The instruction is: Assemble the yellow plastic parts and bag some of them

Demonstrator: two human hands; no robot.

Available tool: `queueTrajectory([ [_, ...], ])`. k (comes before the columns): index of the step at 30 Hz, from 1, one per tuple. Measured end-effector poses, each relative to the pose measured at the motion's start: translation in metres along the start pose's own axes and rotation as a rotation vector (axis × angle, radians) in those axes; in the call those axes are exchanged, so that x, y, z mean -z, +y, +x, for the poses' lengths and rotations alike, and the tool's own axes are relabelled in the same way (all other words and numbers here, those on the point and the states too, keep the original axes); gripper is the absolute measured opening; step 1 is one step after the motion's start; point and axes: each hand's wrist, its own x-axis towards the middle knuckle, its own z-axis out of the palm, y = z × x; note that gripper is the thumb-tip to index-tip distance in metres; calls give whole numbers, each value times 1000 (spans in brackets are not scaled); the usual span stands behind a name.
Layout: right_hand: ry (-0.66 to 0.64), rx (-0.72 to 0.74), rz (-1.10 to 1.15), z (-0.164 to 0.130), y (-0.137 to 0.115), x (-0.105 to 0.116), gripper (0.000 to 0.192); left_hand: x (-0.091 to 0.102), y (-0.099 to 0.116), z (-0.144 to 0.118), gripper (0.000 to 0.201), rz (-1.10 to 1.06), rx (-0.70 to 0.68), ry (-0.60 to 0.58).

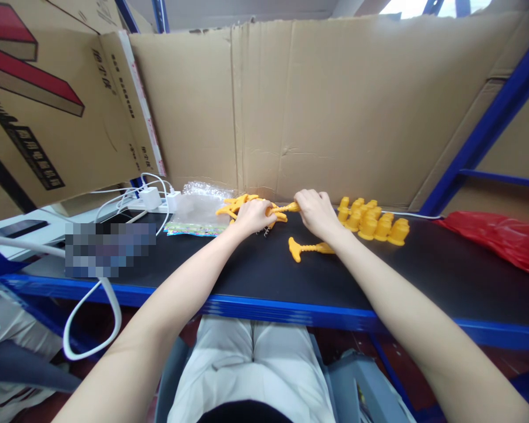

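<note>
Between my hands is a yellow plastic piece with a twisted shaft (285,208). My left hand (252,217) is closed around its left end, and the fingers of my right hand (314,210) are wrapped round the right end. Several similar yellow pieces (235,204) lie in a heap behind and beside my left hand. Nearer to me, a yellow T-handled piece with a twisted shaft (296,249) rests on the black tabletop (264,276), its right end hidden by my right forearm. To the right of my right hand stand several yellow stepped, cup-like parts (381,224).
Clear plastic bags (198,205) lie behind the heap. At left are white chargers (150,198) and a white cable (113,305) looping over the blue front edge (291,309). A red plastic bag (498,238) lies at right. A cardboard panel (326,106) stands across the back.
</note>
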Motion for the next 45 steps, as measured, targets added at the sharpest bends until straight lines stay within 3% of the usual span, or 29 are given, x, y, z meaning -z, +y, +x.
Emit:
queueTrajectory([
  [7,-22,23,-40,-1,-1,0,21,0,-1,2,23,-39,0,2],
  [19,19,-65,-82,3,-1,-3,23,-2,2,3,21,-24,1,-10],
  [27,27,-228,-42,-9,36,-8,15,-5,-39,3,23,62,180,32],
  [31,44,-373,-16,-11,51,-3,27,-10,-51,2,33,27,149,57],
  [34,-73,-538,10,-10,59,2,34,-13,-50,1,38,19,110,85],
  [40,-500,-804,59,-13,76,16,41,-13,-53,-2,46,11,37,107],
  [45,-575,-875,50,-19,87,12,41,-22,-62,0,46,12,-8,114],
])
